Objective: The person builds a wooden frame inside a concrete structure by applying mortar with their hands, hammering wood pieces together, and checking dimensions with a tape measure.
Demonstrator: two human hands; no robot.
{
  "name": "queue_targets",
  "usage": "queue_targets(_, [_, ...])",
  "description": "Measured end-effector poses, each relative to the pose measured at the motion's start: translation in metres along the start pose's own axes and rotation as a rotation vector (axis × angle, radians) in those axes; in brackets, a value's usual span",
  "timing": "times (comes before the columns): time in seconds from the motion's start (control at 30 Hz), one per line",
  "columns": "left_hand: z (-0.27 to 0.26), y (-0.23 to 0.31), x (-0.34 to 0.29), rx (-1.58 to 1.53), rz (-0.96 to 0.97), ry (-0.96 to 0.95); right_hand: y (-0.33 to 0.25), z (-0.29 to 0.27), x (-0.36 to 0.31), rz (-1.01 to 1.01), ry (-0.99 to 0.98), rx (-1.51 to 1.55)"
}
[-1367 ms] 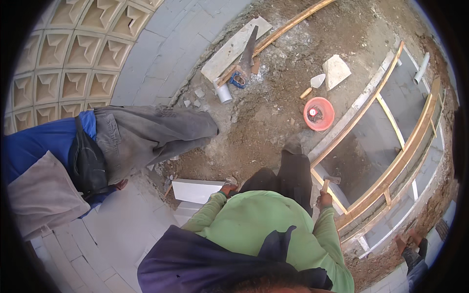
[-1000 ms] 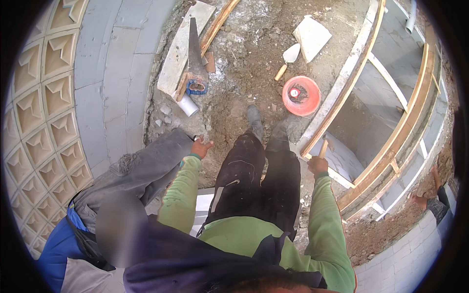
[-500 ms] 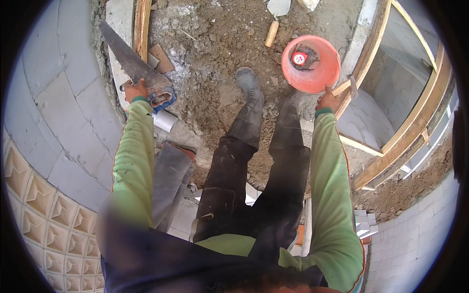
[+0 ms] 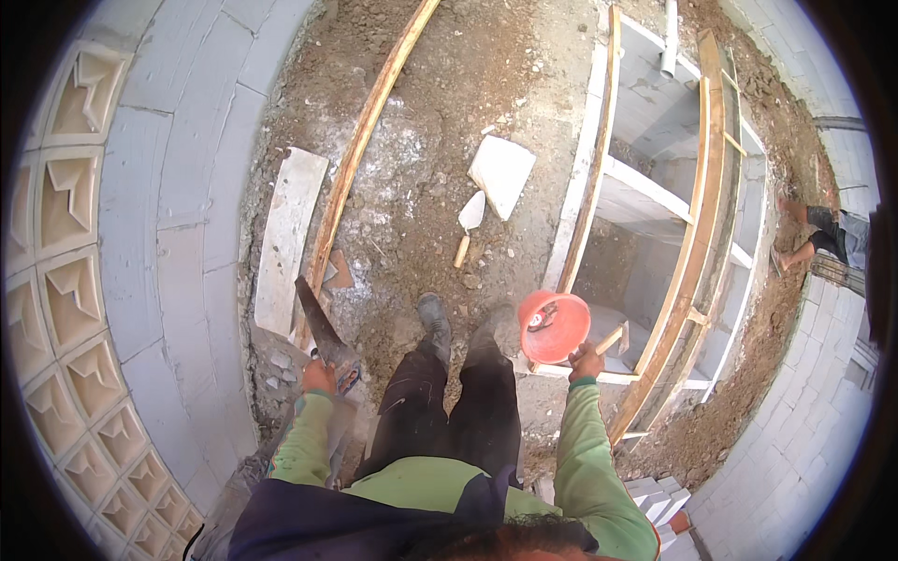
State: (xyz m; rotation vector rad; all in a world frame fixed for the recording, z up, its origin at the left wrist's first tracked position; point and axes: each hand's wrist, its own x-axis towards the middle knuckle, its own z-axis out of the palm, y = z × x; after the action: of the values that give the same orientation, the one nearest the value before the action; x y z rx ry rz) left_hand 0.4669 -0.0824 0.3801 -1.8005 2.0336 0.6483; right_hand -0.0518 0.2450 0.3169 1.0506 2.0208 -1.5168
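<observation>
At the lower left my left hand (image 4: 318,377) is closed around the handle end of a handsaw (image 4: 323,323). The saw's dark blade points up and away, toward a long wooden beam. My right hand (image 4: 586,362) is closed on the rim of an orange-red bucket (image 4: 571,327) and on a hammer (image 4: 610,338) with a wooden handle. Tilted, the bucket shows its inside, where dark pieces and a small round red-and-white thing lie. Ahead of my boots a trowel (image 4: 470,213) with a wooden grip rests on the dirt, apart from both hands.
A pale slab (image 4: 502,178) lies beyond the trowel. Along the left run a wooden beam (image 4: 360,145), a grey board (image 4: 292,238) and a block wall (image 4: 201,159). To the right, timber formwork (image 4: 703,187) edges a deep block-walled pit. Another person's legs (image 4: 812,238) are at the far right.
The view has drawn back and shows more ground and pit. Both hands keep their hold on the handsaw, bucket and hammer. Another person's legs have come into view at the right.
</observation>
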Motion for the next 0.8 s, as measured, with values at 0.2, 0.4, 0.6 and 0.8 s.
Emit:
queue_targets(0.2, [-0.022, 0.023, -0.015, 0.114, -0.070, -0.175, -0.039, -0.079, -0.022, -0.079, 0.136, -0.023])
queue_targets(0.4, [-0.036, 0.056, 0.026, 0.176, 0.000, -0.106, -0.050, -0.094, 0.029, -0.018, 0.316, -0.157])
queue_targets(0.6, [-0.095, 0.178, 0.092, 0.100, -0.026, 0.079, -0.108, -0.057, 0.122, 0.140, 0.264, -0.272])
queue_targets(0.8, [-0.191, 0.376, 0.121, 0.066, 0.034, 0.071, -0.194, -0.024, 0.190, 0.336, -0.014, -0.403])
